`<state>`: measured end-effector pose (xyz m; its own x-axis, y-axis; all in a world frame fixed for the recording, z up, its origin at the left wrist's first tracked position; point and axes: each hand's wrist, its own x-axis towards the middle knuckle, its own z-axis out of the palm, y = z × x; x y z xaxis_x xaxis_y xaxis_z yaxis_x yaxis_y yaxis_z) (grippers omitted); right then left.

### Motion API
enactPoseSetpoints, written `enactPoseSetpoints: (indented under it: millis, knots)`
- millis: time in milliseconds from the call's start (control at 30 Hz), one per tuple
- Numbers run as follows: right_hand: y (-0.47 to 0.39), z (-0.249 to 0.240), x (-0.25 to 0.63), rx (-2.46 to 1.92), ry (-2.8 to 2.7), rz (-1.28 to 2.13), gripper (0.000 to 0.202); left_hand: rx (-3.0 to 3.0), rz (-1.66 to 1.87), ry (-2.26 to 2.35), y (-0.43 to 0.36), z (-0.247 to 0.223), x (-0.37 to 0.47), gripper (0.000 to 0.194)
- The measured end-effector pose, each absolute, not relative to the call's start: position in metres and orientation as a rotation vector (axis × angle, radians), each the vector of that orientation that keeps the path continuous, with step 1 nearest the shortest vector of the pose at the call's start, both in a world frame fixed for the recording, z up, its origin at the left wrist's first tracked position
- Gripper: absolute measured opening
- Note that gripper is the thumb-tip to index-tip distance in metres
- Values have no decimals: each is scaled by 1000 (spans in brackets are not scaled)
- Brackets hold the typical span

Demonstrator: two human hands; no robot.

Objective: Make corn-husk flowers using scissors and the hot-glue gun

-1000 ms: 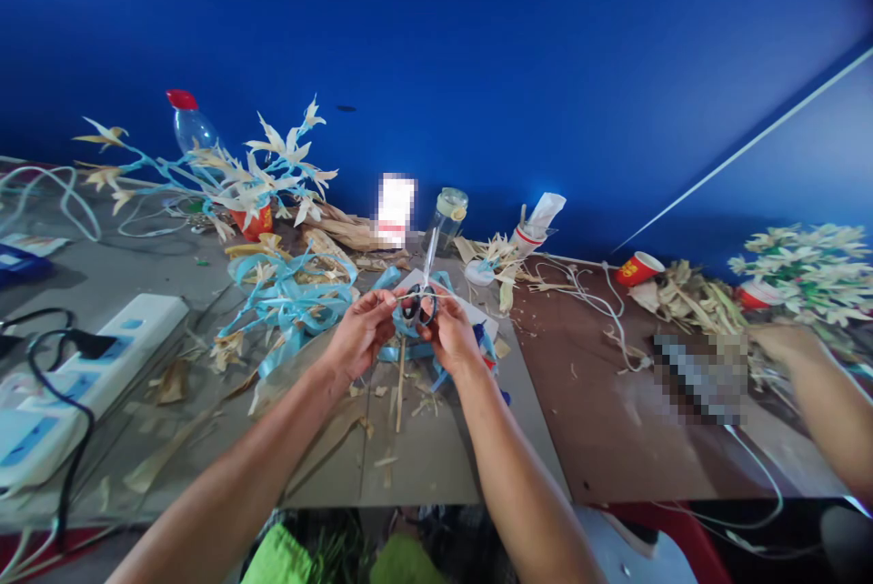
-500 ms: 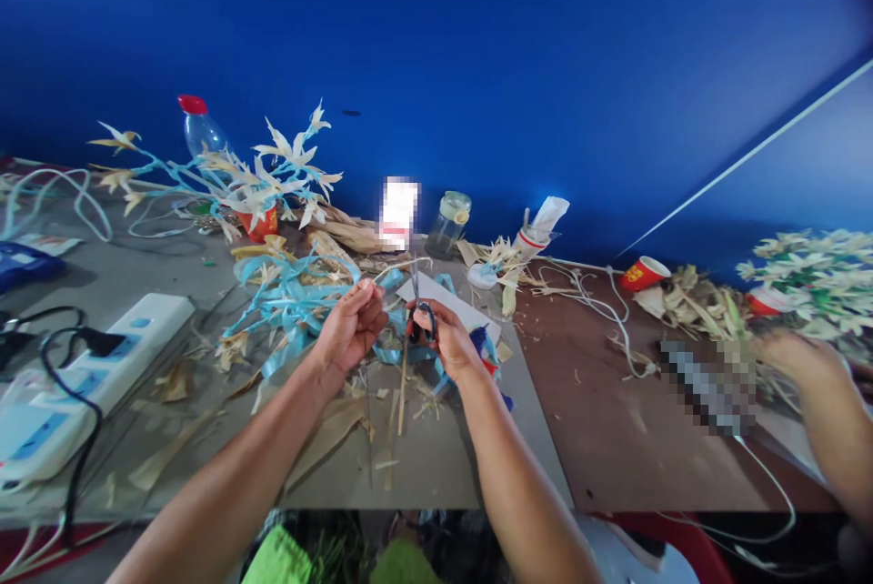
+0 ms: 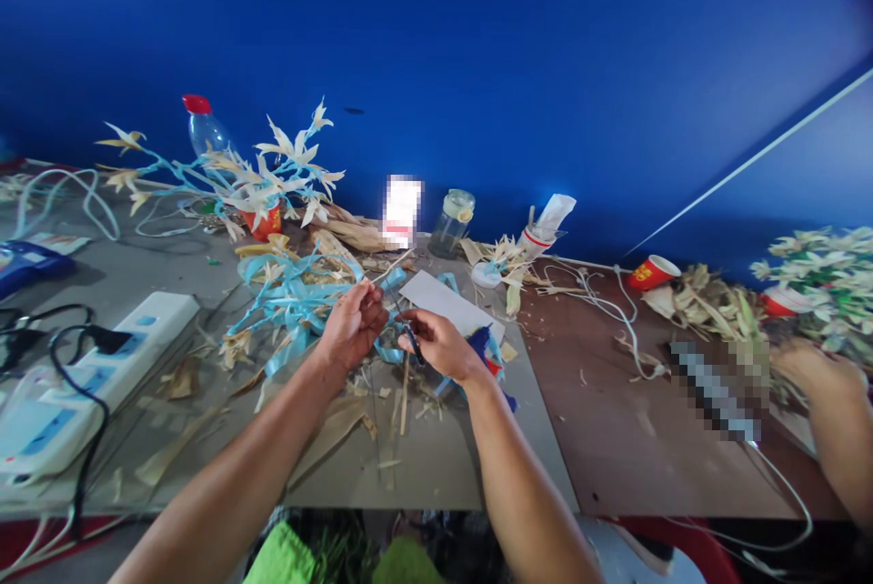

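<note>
My left hand (image 3: 355, 322) is closed in a pinch on a thin pale strip (image 3: 394, 266) that sticks out to the upper right. In my right hand (image 3: 440, 343) is a pair of scissors (image 3: 413, 344) with dark handles. Their blades point up and left, close to the left hand's fingertips; I cannot tell whether they touch the strip. Just left of my hands lies a tangle of light-blue ribbon (image 3: 290, 293) among dry husk pieces (image 3: 334, 438). A white card (image 3: 440, 297) lies behind the right hand.
Husk flowers on blue stems (image 3: 265, 184) stand in a red cup (image 3: 263, 225) at the back left. A white power strip (image 3: 102, 384) lies left, a glass jar (image 3: 451, 225) by the wall. Another person's hand (image 3: 822, 375) is at the right, beside a pixelated device (image 3: 713, 393).
The scissors have swung from pointing straight up to leaning left, their blades nearer my left hand. My left hand keeps its pinch. The whole view has shifted slightly.
</note>
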<state>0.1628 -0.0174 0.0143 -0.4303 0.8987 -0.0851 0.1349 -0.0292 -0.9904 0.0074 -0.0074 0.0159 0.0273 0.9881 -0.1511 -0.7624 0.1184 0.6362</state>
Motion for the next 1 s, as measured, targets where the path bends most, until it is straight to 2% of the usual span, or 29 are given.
enactPoseSetpoints:
  millis: [533,800,1000]
  knots:
    - [-21,22,168,-1092,-1743,1603,33,359,1473,689,-4,14,2,14]
    - [-22,16,164,-1146,-1940,1278,35,372,1467,732,-4,14,8,18]
    - [-22,14,166,-1166,-1993,1196,35,379,1500,777,-5,14,10,15]
